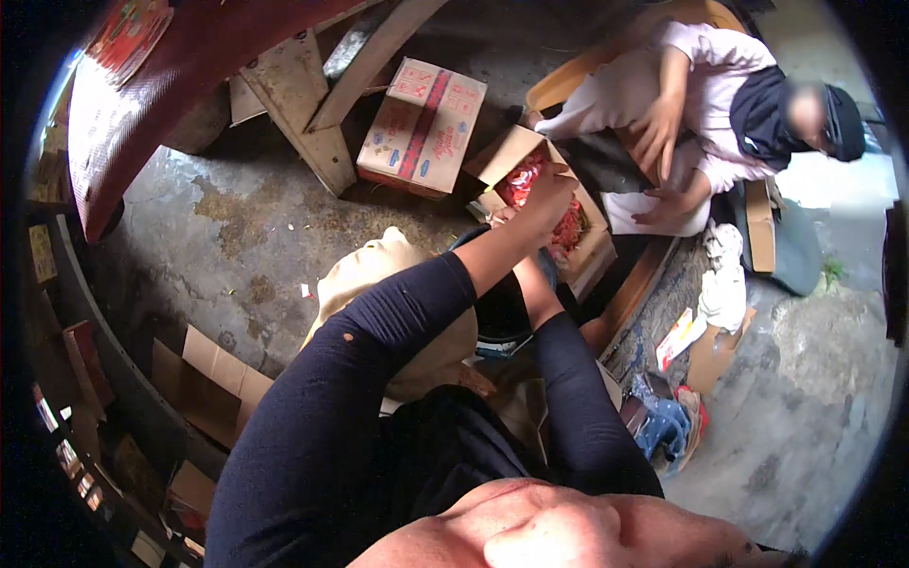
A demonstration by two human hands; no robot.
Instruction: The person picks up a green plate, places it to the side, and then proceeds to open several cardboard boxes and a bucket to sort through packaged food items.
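Stained concrete floor [237,237] fills the head view, with flattened cardboard scraps [213,379] at its lower left and a closed printed carton [421,128] lying beyond the arms.

Just beyond that reach sits an open cardboard box [578,241], flaps splayed outward, packed with small red packets [525,180]. The left hand [549,189] is stretched out over it, fingers curled down onto the packets; whether it has closed around any cannot be told, since the back of the hand hides the fingertips. The right hand is hidden behind the left forearm, only its dark sleeve [578,379] showing, so its grip cannot be told either.

Judging from this, a clean pick would mean pinching a few packets from the top layer rather than digging deep, and lifting straight up so the near flap is not dragged along.

The packets look thin, glossy and crinkled, heaped loosely rather than stacked, so they would probably slide against each other. Below the reaching wrist stands a dark round bucket [502,312], and beside the forearm a tan cloth sack [379,275]. Past the box another person [701,104] in a pale top sits leaning over white paper [653,213].
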